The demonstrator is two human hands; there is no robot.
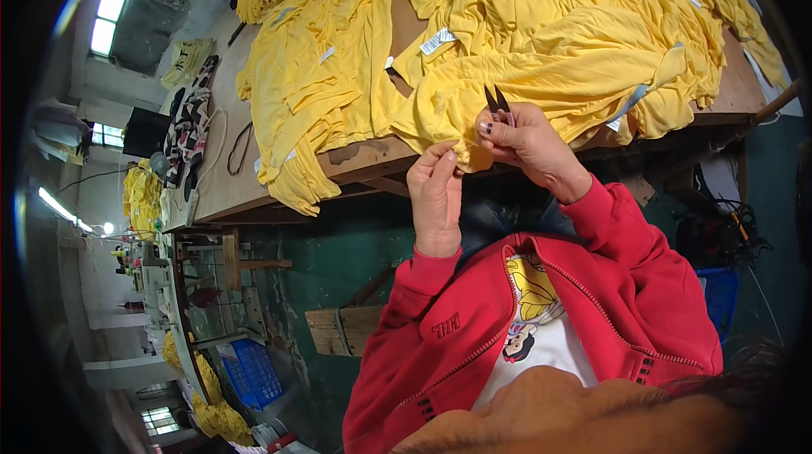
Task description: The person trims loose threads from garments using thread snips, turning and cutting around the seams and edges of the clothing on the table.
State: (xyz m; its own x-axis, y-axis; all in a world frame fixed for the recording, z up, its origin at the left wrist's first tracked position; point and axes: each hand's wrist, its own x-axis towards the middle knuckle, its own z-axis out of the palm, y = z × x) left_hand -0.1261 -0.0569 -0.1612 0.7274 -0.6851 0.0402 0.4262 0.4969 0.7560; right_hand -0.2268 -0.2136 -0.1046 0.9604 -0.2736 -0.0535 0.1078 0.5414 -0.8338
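Observation:
My left hand pinches the edge of a yellow garment between thumb and fingertips, just past the table's near edge. Close beside it on the right, my right hand is closed around a pair of thread snips. The dark pointed blades stick up beyond my fingers, slightly apart, in front of the yellow cloth. Part of the snips is hidden inside my right hand. Whether my right fingertips also touch the cloth, I cannot tell. The garment's far part merges into the heap of yellow fabric on the table.
A wooden table carries piles of yellow garments with white labels. Dark patterned cloth lies at its left end. Below left stands a blue plastic basket; another blue basket is at right. A wooden board is under the table.

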